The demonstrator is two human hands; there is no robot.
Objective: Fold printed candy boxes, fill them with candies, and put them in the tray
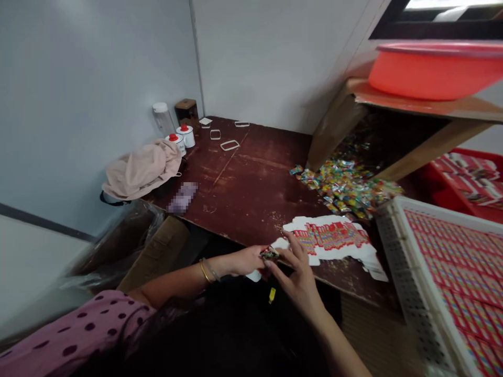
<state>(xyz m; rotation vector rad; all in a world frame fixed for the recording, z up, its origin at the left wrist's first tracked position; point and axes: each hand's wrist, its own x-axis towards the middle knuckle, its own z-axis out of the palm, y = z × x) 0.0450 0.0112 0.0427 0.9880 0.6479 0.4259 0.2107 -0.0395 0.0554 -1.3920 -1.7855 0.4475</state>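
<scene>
My left hand (251, 261) is closed around a small carton whose white flaps (254, 276) stick out beside the fingers. At the carton's open end shows a small shiny wrapped packet (269, 253), dark and multicoloured. My right hand (296, 269) has its thumb and fingers closed on this packet, touching the carton; the fingertips partly hide it. Just beyond my right hand, a fanned row of flat red-and-white cartons (334, 235) lies on the dark red table (259, 183). Behind it spreads a heap of colourful wrapped packets (346, 183).
On the right stands a white crate (408, 272) of filled red cartons, with a red bin (440, 183) behind. A wooden stand (334, 115) carries a red basin (432, 70). At left are a beige cloth bag (143, 170), lidded mugs (186, 137) and a blurred-out phone-like object (183, 198).
</scene>
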